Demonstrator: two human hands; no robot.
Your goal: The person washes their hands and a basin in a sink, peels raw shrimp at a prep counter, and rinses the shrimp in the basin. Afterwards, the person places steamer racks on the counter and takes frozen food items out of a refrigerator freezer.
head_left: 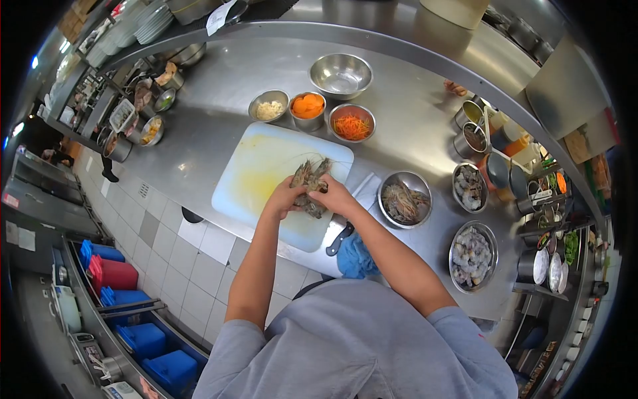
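Note:
Over the white cutting board [246, 156], which has a yellow stain, both my hands hold a small bunch of raw whole shrimp [310, 179]. My left hand [284, 198] is closed around the bunch's left side. From the right, my right hand [334, 196] grips the same shrimp; its fingertips are partly hidden. Long feelers stick out above them. Right of the board, a steel bowl [383, 211] contains more whole shrimp [404, 201]. A black-handled knife [340, 239] lies at the board's right edge, beside a blue cloth [357, 257].
Behind the board stand bowls of chopped garlic-like bits [269, 110], sliced carrot [308, 106], shredded carrot [353, 127] and an unfilled steel bowl [341, 76]. Peeled shrimp fill bowls at right [473, 256] [469, 187]. An overhead shelf rail [372, 36] spans the counter.

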